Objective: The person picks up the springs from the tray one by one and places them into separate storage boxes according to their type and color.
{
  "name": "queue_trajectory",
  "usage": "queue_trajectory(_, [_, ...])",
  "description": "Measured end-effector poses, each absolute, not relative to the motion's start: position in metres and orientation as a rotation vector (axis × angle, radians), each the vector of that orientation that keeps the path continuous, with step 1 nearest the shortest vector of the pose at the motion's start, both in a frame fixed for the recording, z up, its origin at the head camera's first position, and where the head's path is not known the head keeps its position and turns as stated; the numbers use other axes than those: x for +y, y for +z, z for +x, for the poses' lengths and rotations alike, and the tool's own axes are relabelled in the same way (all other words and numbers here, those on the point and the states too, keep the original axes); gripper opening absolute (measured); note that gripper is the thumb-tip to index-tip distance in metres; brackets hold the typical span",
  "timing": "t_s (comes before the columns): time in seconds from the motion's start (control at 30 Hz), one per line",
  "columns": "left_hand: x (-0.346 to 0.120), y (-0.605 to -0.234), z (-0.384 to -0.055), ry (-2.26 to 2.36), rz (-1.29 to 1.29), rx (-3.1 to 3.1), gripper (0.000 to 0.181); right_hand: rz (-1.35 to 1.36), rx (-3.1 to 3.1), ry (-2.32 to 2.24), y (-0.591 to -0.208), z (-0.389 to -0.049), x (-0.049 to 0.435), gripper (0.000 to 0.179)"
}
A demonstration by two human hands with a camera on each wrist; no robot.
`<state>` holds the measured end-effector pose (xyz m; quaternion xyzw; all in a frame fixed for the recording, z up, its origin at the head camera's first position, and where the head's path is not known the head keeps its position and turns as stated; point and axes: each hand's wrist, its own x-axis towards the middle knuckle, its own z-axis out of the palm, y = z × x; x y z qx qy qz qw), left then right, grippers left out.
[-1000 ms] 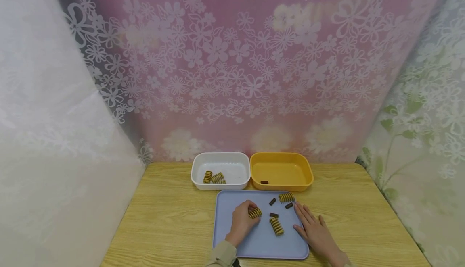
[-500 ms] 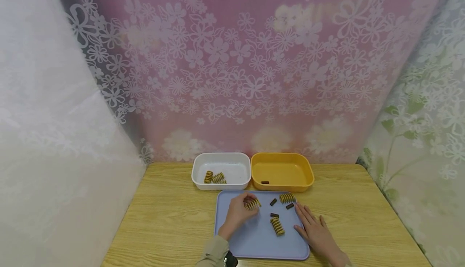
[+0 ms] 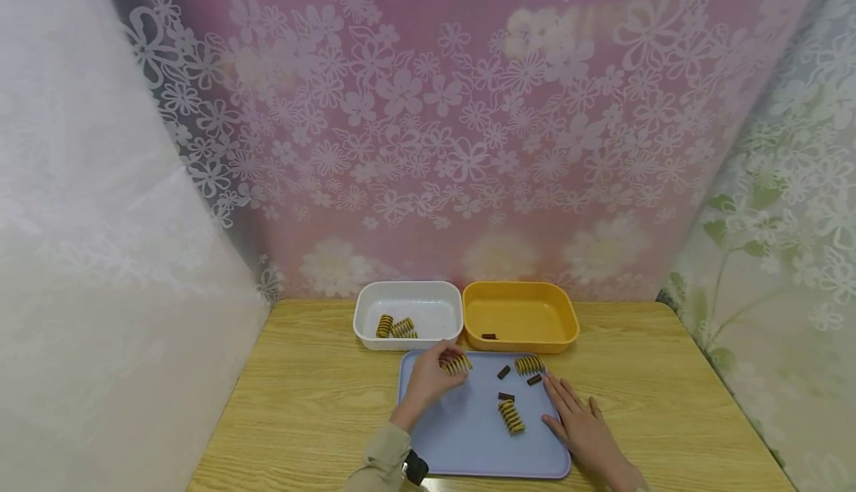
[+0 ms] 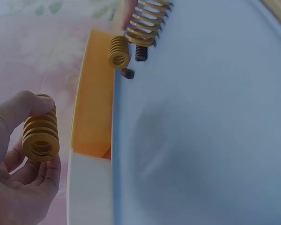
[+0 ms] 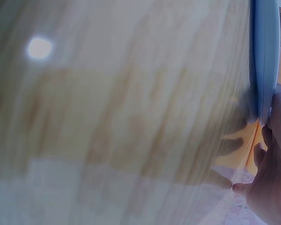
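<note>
My left hand (image 3: 426,382) pinches a yellow coil spring (image 3: 456,364) above the upper left of the blue tray (image 3: 481,455). In the left wrist view the held spring (image 4: 40,133) sits between thumb and fingers, one round end showing. Two more yellow springs, one near the tray's middle (image 3: 511,418) and one at its far right corner (image 3: 530,365), lie on the tray. Around them are three small dark springs (image 3: 506,396). With fingers straight, my right hand (image 3: 583,429) rests along the tray's right edge; the right wrist view catches it beside the blue rim (image 5: 266,56).
Behind the tray, a white bin (image 3: 435,314) with several yellow springs stands beside an orange bin (image 3: 528,314) holding one small dark piece. All stand on a wood-grain table (image 3: 301,403). A flowered curtain (image 3: 428,143) hangs behind, with pale sheets at both sides.
My left hand has lifted the yellow spring and carried it away from me and slightly left, toward the white bin. The right hand stays at the tray's edge.
</note>
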<state>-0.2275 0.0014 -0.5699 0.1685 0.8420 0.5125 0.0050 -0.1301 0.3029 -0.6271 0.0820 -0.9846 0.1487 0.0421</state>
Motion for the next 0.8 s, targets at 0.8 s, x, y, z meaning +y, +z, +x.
queue_trajectory(0.8, [-0.016, -0.537, -0.303, 1.573, 0.598, 2.825, 0.03, 0.279, -2.953, 0.403, -0.634, -0.131, 0.305, 0.065])
